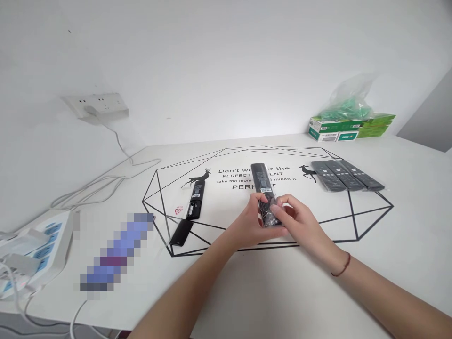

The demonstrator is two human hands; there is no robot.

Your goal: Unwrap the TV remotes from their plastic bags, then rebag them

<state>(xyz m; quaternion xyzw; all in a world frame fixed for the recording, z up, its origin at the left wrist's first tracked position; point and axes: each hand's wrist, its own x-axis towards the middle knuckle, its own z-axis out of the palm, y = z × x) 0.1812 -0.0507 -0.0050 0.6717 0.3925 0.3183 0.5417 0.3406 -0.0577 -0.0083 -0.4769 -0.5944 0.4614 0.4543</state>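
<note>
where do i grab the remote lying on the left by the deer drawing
Take it around the middle, thumb and fingers on its two long edges, coming straight down from above. The remote lies flat on the table, long and slim, so only its narrow width suits a pinch. A small black piece sits close to its near end, so an end-on approach looks crowded.

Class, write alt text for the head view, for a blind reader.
The left hand and right hand grip the near end of a black remote over a white table. An opened remote and loose cover lie at left; three remotes lie side by side at right.
</note>
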